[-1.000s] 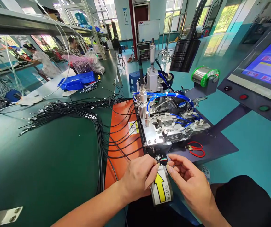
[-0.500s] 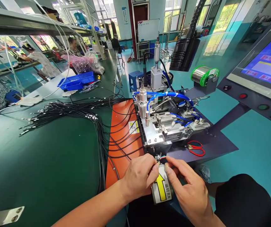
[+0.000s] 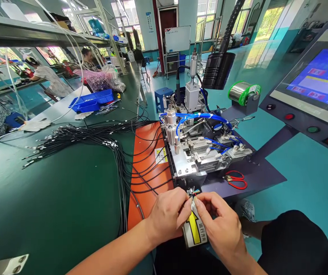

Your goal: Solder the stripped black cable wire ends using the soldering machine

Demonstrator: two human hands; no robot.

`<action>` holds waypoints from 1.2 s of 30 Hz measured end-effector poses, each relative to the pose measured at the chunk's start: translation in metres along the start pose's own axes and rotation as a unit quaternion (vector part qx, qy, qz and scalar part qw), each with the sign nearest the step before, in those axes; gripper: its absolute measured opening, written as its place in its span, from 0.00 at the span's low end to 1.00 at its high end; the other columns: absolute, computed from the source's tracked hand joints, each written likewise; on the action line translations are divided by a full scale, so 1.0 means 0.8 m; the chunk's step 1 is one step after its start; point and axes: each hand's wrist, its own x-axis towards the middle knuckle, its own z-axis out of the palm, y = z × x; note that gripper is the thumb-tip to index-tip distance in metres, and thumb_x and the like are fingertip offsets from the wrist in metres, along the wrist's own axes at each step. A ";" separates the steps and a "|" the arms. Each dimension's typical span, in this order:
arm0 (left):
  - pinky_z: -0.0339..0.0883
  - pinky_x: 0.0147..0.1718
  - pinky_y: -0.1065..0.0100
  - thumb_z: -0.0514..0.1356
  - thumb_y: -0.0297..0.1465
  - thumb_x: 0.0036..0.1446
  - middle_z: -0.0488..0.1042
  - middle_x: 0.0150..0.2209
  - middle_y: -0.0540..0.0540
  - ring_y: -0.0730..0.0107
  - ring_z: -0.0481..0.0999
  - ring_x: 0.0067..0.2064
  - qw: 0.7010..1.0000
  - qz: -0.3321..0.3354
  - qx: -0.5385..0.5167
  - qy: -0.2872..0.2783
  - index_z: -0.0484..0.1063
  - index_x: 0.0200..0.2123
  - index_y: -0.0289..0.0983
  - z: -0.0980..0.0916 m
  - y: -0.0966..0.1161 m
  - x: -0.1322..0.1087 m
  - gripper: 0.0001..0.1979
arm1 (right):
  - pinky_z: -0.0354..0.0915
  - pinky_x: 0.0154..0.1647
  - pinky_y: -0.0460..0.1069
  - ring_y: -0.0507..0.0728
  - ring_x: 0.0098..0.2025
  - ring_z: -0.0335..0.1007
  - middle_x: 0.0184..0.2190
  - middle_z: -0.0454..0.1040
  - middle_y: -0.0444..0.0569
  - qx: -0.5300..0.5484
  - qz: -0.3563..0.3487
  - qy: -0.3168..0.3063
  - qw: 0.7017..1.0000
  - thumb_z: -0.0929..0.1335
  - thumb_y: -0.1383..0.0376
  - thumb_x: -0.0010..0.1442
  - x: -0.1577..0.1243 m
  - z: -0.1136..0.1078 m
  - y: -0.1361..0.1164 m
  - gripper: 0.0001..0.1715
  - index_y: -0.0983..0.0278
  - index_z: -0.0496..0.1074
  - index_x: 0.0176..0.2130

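My left hand [image 3: 171, 212] is closed in a pinch on the end of a black cable, just above a box with a yellow arrow label [image 3: 194, 229]. Thin coloured wires [image 3: 196, 192] fan out from the cable end. Close against it, my right hand [image 3: 219, 217] pinches at these wires with thumb and forefinger. The fingertips of both hands almost meet and partly hide the wires. Directly beyond them stands a metal bench machine [image 3: 206, 152] with blue air tubes.
Black cables [image 3: 78, 133] lie bundled on the green table [image 3: 66, 202] and across an orange panel [image 3: 146, 152]. Red-handled scissors [image 3: 236, 180] rest right of the machine. A solder wire spool [image 3: 244, 93], a control screen [image 3: 318, 80] and a blue tray [image 3: 92, 100] stand around. People sit further back.
My right hand has shifted left and slightly down, closer to my left fingertips. The coloured wires now spread apart above the fingers. My left hand stays nearly in place.
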 end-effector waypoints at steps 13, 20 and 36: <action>0.57 0.26 0.69 0.51 0.29 0.66 0.67 0.27 0.50 0.73 0.66 0.27 0.999 0.010 0.037 -0.016 0.64 0.31 0.37 -0.001 0.001 0.001 0.09 | 0.42 0.21 0.46 0.48 0.23 0.45 0.21 0.55 0.38 0.231 0.169 -0.142 0.947 0.70 0.49 0.61 0.048 -0.029 0.002 0.21 0.64 0.69 0.30; 0.57 0.27 0.68 0.52 0.29 0.66 0.67 0.27 0.50 0.72 0.66 0.27 0.999 0.005 0.039 -0.023 0.66 0.32 0.36 0.000 0.002 0.000 0.09 | 0.41 0.23 0.46 0.48 0.24 0.42 0.21 0.53 0.36 0.242 0.168 -0.141 0.945 0.70 0.51 0.61 0.044 -0.023 0.005 0.20 0.64 0.67 0.29; 0.67 0.35 0.69 0.54 0.23 0.64 0.71 0.37 0.45 0.68 0.71 0.37 0.995 -0.045 -0.020 -0.088 0.73 0.49 0.39 -0.041 0.003 0.000 0.13 | 0.56 0.28 0.45 0.51 0.28 0.57 0.26 0.66 0.41 0.137 0.118 -0.128 0.975 0.67 0.50 0.63 0.052 -0.016 0.020 0.20 0.64 0.72 0.32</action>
